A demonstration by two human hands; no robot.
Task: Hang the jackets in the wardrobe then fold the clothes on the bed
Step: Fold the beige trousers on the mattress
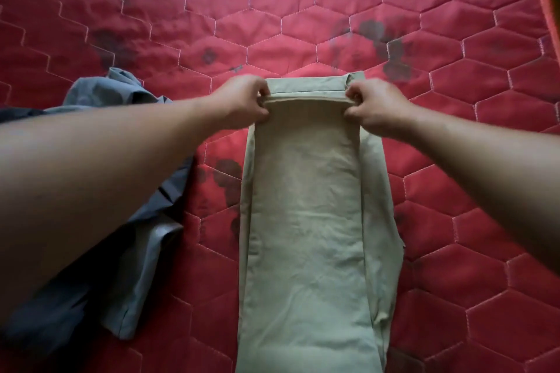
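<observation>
- Folding stage, by my read. No jackets or wardrobe in view, so can't confirm the hanging part is done.
- Long pale khaki cotton garment (306,221), looks like trousers already folded lengthwise, lies flat on the red hexagon-quilted mattress (454,221), running from the fingers back toward the person.
- Left hand (242,100): fingers curled, pinching the left corner of the garment's far hem.
- Right hand (375,103): same, curled fingers pinching the right corner of that hem.
- Hem edge stretched straight between the two pinches; a second layer of the same cloth shows just beyond the fingertips, so the end looks doubled over or about to be.
- Crumpled grey-blue fabric garment (145,221) sits left of the left hand and under that forearm, touching nothing khaki. Unfolded.
- Status estimate: khaki piece mid-fold, at least one crosswise fold left; grey-blue piece untouched. Folding roughly at the halfway mark or less for what's visible.
- Dark stains on the mattress beyond the fingers; not relevant.
</observation>
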